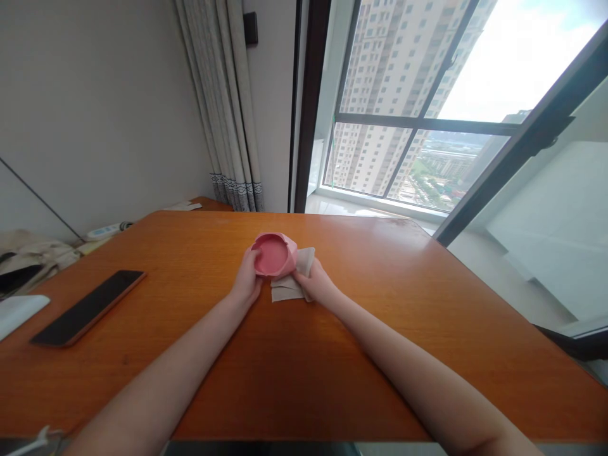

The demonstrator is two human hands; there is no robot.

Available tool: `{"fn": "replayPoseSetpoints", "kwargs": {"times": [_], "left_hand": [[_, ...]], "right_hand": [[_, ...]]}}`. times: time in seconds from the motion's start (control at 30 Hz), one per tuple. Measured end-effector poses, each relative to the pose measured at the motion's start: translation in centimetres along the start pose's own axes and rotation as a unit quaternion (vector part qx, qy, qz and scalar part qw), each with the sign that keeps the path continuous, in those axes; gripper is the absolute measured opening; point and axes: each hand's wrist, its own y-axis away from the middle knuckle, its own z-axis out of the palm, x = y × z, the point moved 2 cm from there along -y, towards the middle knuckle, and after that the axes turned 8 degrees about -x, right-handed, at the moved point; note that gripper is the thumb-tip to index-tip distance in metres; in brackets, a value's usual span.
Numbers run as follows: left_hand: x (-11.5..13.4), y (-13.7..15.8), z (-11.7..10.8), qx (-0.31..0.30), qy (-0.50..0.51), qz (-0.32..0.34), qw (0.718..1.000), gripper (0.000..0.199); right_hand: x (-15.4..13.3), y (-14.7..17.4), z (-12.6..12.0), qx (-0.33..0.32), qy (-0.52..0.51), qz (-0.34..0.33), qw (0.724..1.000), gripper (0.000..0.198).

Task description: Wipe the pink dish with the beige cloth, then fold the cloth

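We hold a small pink bowl (pixel 274 254) tipped toward us near the middle of the orange wooden desk (pixel 380 316), our left hand (pixel 246 283) closed on its left rim and our right hand (pixel 316 283) pinching a folded white paper towel (pixel 291 283) against its underside. We judge this as wiping the bowl; the next move calls for a steady left grip while the towel rubs around the outside.

Orange wooden table (pixel 380 329), pale wall (pixel 95 95), grey curtain (pixel 228 107) — tall window (pixel 403 126) (bright daylight, tower blocks).
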Motion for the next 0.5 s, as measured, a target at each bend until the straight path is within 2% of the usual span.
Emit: {"fn": "replayPoseSetpoints", "kwargs": {"times": [0.07, 0.13, 0.23, 0.33, 0.43, 0.47, 0.5], "left_hand": [[-0.4, 0.5, 0.5, -0.037, -0.007, -0.019, 0.999, 0.024], [-0.9, 1.2, 1.1, -0.074, -0.006, -0.033, 0.997, 0.029], [-1.3, 2.0, 1.8, -0.130, -0.022, -0.049, 0.990, 0.035], [-1.5, 2.3, 2.1, -0.220, -0.074, -0.079, 0.970, 0.042], [-1.6, 2.0, 1.5, -0.296, -0.252, -0.060, 0.919, 0.047], [-1.6, 1.9, 1.2, -0.311, -0.339, -0.028, 0.887, 0.048], [-1.5, 1.8, 0.9, -0.328, -0.424, 0.012, 0.844, 0.048]], "right_hand": [[-0.3, 0.2, -0.9, 0.093, 0.032, -0.027, 0.995, 0.060], [-0.6, 0.3, -1.2, 0.142, -0.027, -0.046, 0.988, 0.060], [-0.8, -0.1, -0.8, 0.083, -0.120, -0.070, 0.987, 0.050], [0.4, -1.0, -0.8, 0.048, -0.153, -0.033, 0.987, 0.043], [2.5, -1.8, -2.4, 0.076, -0.215, 0.032, 0.973, 0.033], [3.3, -1.9, -3.4, 0.094, -0.232, 0.047, 0.967, 0.032], [3.9, -2.0, -4.6, 0.122, -0.243, 0.056, 0.961, 0.033]]}}
